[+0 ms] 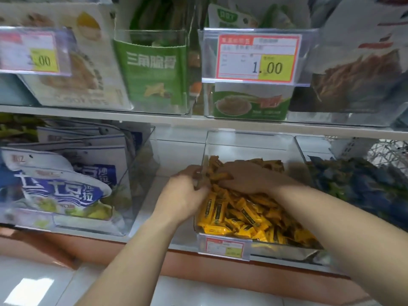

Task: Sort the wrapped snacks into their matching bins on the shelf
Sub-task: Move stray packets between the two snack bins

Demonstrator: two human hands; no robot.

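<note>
Both arms reach into a clear bin [249, 142] of hard, glossy plastic on the lower shelf [167, 121], a pale, smooth board. The bin is heaped with yellow wrapped snacks [242, 215]: small oblong bars in shiny crinkled film with dark lettering.

The right hand [249, 177] lies palm down on the heap, fingers laid together and pointing to 9 o'clock. The left hand [183, 195] has its fingers curled round the bin's left wall, thumb inside. Blur hides whether it also pinches a wrapper.

At 9 o'clock another clear bin holds soft white-and-blue bags [57, 186]. At 3 o'clock lies a blurred mass of blue wrappers [364, 184], cut off by the edge. Toward 12 o'clock, on the upper tier, stand a green pouch [152, 67] and a red-framed price tag [258, 58] reading 1.00. A smaller tag [224, 247] on the snack bin's front is too blurred to read. Pale glossy floor tiles [33, 283] shine at 7 o'clock.
</note>
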